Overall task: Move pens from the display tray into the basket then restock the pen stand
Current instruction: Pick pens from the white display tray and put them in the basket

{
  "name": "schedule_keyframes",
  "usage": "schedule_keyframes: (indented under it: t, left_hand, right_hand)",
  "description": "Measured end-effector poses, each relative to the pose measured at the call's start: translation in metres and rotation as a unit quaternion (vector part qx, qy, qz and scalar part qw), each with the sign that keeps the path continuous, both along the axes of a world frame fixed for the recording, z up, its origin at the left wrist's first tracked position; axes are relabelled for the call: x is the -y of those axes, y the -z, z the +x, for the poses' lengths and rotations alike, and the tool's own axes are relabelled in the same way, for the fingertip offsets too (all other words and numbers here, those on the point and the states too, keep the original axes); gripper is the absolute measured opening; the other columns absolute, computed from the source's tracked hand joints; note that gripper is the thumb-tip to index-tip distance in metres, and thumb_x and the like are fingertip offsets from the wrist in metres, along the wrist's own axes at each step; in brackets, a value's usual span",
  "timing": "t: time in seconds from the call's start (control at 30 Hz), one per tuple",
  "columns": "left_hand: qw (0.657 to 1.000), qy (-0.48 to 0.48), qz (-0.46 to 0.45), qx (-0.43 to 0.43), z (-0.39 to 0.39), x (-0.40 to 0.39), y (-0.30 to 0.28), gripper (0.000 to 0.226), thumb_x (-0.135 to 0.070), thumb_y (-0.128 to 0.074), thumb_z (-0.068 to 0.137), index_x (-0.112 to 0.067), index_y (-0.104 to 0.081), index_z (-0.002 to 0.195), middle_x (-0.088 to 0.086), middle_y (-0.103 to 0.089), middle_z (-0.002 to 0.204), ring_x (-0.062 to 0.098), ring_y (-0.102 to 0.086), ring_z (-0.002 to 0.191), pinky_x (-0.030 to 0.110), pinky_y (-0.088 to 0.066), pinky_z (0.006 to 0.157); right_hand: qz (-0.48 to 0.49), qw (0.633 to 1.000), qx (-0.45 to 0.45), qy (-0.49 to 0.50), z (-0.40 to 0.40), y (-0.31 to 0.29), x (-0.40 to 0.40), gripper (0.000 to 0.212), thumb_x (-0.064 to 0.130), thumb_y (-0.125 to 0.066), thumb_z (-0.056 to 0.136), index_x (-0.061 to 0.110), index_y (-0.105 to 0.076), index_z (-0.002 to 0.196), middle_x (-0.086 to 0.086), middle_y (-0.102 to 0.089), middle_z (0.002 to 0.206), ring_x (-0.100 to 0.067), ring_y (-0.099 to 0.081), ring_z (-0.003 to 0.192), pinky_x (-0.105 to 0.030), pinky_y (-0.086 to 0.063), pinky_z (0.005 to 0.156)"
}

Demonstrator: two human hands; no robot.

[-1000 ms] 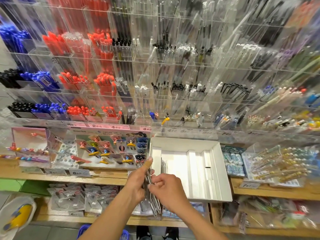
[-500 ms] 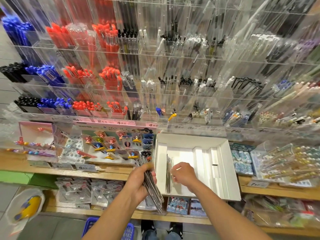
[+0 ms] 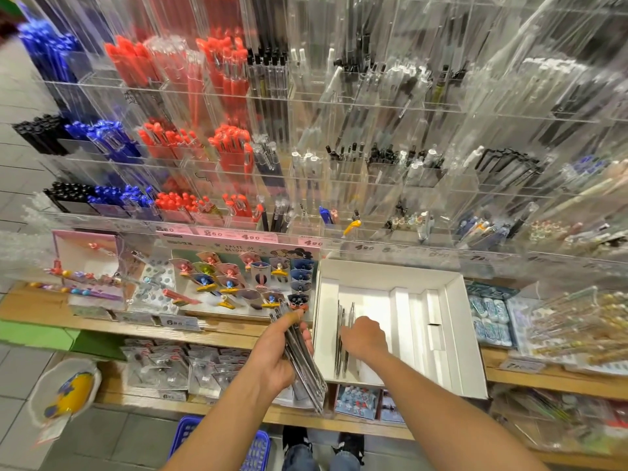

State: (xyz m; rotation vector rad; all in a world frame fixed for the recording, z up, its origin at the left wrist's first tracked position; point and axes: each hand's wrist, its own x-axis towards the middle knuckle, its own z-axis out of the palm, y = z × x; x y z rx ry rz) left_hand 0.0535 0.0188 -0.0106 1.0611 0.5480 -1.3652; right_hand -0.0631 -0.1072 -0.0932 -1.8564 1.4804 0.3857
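Note:
A white cardboard display tray (image 3: 455,334) sits on the wooden shelf, with several slim packaged pens (image 3: 341,338) standing along its left side. My left hand (image 3: 277,355) grips a bundle of clear-wrapped pens (image 3: 304,368) just left of the tray. My right hand (image 3: 363,338) is inside the tray, fingers curled down onto the pens there; whether it holds one is hidden. A blue plastic basket (image 3: 258,450) shows on the floor below, between my arms. The clear acrylic pen stand (image 3: 339,147) fills the wall above.
A card of small character clips (image 3: 244,280) lies left of the tray. Blue packets (image 3: 489,317) and gold-toned pens (image 3: 584,331) lie to its right. Packaged goods fill the lower shelf (image 3: 163,368). A white and yellow bag (image 3: 66,389) hangs at lower left.
My right hand left the bundle in my left hand and moved right into the tray, onto the pens standing there. My left hand keeps its bundle.

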Motion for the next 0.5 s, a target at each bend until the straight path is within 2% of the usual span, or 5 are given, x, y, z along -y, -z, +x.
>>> schedule_keyframes:
  t: [0.1, 0.27, 0.33, 0.37, 0.5]
  left_hand:
    - [1.0, -0.002, 0.003, -0.003, -0.001, 0.002, 0.0, 0.01, -0.014, -0.068, 0.086, -0.008, -0.072, 0.08, 0.006, -0.059, 0.064, 0.016, -0.058, 0.049, 0.026, -0.053, 0.047]
    - [1.0, -0.009, -0.018, 0.008, -0.004, 0.008, -0.001, 0.016, -0.018, -0.072, 0.076, -0.007, -0.07, 0.089, 0.005, -0.059, 0.064, 0.017, -0.058, 0.052, 0.032, -0.055, 0.054]
    - [0.999, -0.014, -0.03, -0.015, -0.007, 0.011, -0.004, 0.016, -0.02, -0.071, 0.081, -0.005, -0.07, 0.084, 0.009, -0.061, 0.065, 0.025, -0.064, 0.058, 0.045, -0.061, 0.067]
    - [0.999, -0.014, -0.026, -0.023, -0.009, 0.012, -0.005, 0.021, -0.022, -0.069, 0.086, -0.003, -0.069, 0.079, 0.012, -0.062, 0.065, 0.03, -0.067, 0.059, 0.049, -0.061, 0.064]
    - [1.0, -0.003, -0.003, 0.009, -0.014, 0.015, -0.01, 0.029, -0.031, -0.072, 0.086, -0.005, -0.062, 0.091, 0.013, -0.062, 0.071, 0.03, -0.068, 0.059, 0.04, -0.058, 0.052]
  right_hand:
    - [0.041, 0.992, 0.114, 0.019, -0.008, -0.034, -0.001, 0.025, 0.019, -0.048, 0.091, 0.01, -0.05, 0.069, -0.003, -0.051, 0.06, -0.025, -0.067, 0.064, -0.038, -0.057, 0.07]
    - [0.104, 0.953, 0.284, 0.014, -0.02, -0.102, -0.035, 0.008, 0.033, -0.061, 0.09, 0.025, -0.058, 0.089, 0.003, -0.068, 0.076, -0.001, -0.06, 0.052, -0.016, -0.045, 0.045]
    - [0.095, 0.95, 0.296, -0.015, -0.017, -0.113, -0.05, 0.009, 0.037, -0.063, 0.088, 0.03, -0.056, 0.09, 0.003, -0.066, 0.076, 0.0, -0.06, 0.055, -0.014, -0.043, 0.047]
    - [0.074, 0.954, 0.289, -0.03, -0.015, -0.115, -0.055, 0.009, 0.037, -0.063, 0.089, 0.032, -0.055, 0.089, 0.005, -0.065, 0.075, 0.003, -0.059, 0.058, -0.01, -0.041, 0.049]
    - [0.014, 0.953, 0.302, -0.02, -0.006, -0.109, -0.065, 0.013, 0.033, -0.068, 0.088, 0.03, -0.055, 0.086, 0.011, -0.06, 0.069, 0.019, -0.054, 0.067, -0.003, -0.04, 0.057]
